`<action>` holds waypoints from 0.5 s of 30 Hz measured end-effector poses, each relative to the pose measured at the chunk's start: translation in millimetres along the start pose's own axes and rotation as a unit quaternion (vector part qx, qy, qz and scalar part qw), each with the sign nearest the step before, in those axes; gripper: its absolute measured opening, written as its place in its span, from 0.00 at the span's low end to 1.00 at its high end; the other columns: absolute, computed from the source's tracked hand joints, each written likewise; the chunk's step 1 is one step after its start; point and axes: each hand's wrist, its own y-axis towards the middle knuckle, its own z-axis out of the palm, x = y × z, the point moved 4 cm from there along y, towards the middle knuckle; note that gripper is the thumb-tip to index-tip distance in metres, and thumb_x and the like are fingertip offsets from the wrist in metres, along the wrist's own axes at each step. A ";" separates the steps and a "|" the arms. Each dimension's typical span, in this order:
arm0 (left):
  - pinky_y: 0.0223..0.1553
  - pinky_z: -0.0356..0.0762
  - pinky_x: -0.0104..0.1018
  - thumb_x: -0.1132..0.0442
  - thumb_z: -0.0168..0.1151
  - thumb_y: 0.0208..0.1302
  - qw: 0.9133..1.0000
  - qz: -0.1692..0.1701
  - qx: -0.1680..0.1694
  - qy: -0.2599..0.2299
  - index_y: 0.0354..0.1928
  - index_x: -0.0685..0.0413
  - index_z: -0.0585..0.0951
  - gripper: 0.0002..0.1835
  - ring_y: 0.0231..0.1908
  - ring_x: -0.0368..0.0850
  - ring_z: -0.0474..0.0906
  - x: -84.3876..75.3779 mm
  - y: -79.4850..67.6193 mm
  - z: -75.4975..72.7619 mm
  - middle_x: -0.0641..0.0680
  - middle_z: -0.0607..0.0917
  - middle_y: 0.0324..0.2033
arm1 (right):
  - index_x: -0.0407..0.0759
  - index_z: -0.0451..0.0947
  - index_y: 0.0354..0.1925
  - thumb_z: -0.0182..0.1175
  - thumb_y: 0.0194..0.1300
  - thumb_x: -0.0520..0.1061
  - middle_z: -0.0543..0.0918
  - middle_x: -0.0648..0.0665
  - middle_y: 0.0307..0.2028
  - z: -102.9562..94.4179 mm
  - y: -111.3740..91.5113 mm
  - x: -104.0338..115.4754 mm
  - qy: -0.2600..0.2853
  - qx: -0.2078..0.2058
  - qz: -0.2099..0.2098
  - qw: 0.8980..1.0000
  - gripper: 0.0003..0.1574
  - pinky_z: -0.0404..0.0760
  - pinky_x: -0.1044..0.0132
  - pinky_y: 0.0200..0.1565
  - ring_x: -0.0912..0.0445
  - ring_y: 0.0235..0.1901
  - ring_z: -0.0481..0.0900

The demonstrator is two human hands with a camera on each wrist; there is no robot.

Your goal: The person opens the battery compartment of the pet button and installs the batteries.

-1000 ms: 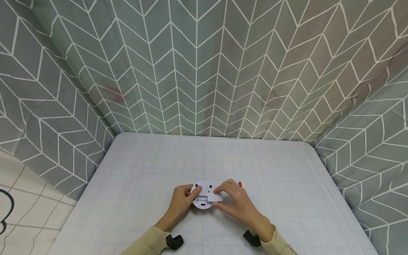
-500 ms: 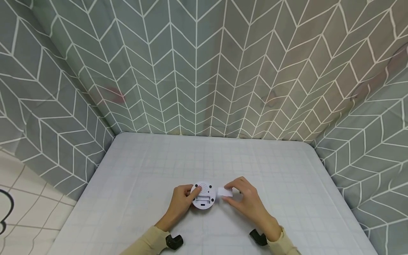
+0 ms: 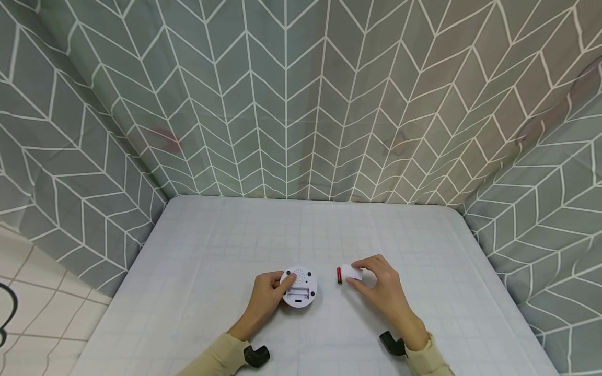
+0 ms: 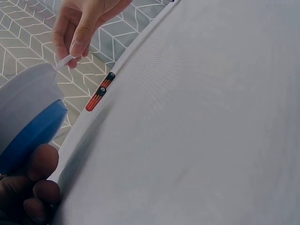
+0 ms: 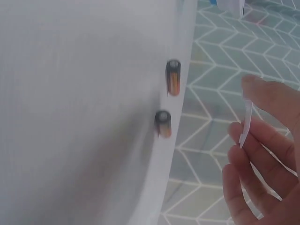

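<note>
My left hand (image 3: 267, 296) grips a round white device (image 3: 303, 280) at its left side, thumb on top. Its upturned face shows speaker holes, dark round feet and an uncovered battery compartment (image 3: 298, 293) with no batteries in it. In the left wrist view the device's underside is a blue part (image 4: 40, 131). To the right, above the table, my right hand (image 3: 386, 286) pinches a small white battery cover (image 3: 350, 272) between thumb and fingers. Two red-and-black batteries, a nearer battery (image 5: 163, 124) and a farther battery (image 5: 173, 77), lie on the table; only one shows in the head view.
The white-covered table (image 3: 226, 235) reaches back to a grey curtain (image 3: 282, 104) with white chevron lines, which also hangs at both sides. A dark wrist mount (image 3: 256, 356) sits at the left cuff, another wrist mount (image 3: 392, 344) at the right.
The right hand has slid the battery cover off the device and carried it to the right, baring the compartment. One battery now shows beside the cover. The left hand has stayed in place.
</note>
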 end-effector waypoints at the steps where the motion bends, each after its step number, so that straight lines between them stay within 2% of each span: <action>1: 0.28 0.69 0.26 0.52 0.68 0.72 1.000 0.000 0.000 0.000 0.31 0.53 0.89 0.14 0.21 0.34 0.74 0.0 0.1 0.0 0.43 0.86 0.18 | 0.42 0.87 0.42 0.86 0.44 0.38 0.89 0.50 0.38 -1.7 -0.1 -1.2 -0.003 -0.003 0.003 1.000 0.26 0.77 0.66 0.41 0.55 0.40 0.81; 4: 0.27 0.69 0.26 0.52 0.68 0.72 1.000 0.002 0.001 0.000 0.31 0.53 0.89 0.14 0.21 0.34 0.75 0.3 0.1 0.0 0.43 0.86 0.19 | 0.42 0.87 0.42 0.86 0.43 0.36 0.88 0.49 0.37 -7.0 -0.7 -5.3 -0.015 -0.011 0.010 1.000 0.26 0.78 0.67 0.41 0.55 0.39 0.81; 11: 0.27 0.69 0.26 0.53 0.68 0.72 1.000 0.002 0.003 0.002 0.31 0.53 0.88 0.14 0.21 0.34 0.74 -0.5 0.2 0.3 0.43 0.85 0.18 | 0.41 0.87 0.42 0.85 0.43 0.35 0.88 0.47 0.37 -17.5 -2.9 -17.8 -0.045 -0.012 0.036 0.998 0.25 0.74 0.75 0.45 0.53 0.39 0.82; 15: 0.27 0.69 0.26 0.53 0.68 0.72 1.000 0.001 0.003 0.005 0.30 0.53 0.88 0.14 0.21 0.34 0.73 -0.6 0.1 0.0 0.43 0.84 0.18 | 0.40 0.87 0.41 0.86 0.44 0.37 0.88 0.46 0.37 -21.2 -4.8 -25.5 -0.062 -0.008 0.049 0.997 0.24 0.75 0.73 0.44 0.52 0.39 0.82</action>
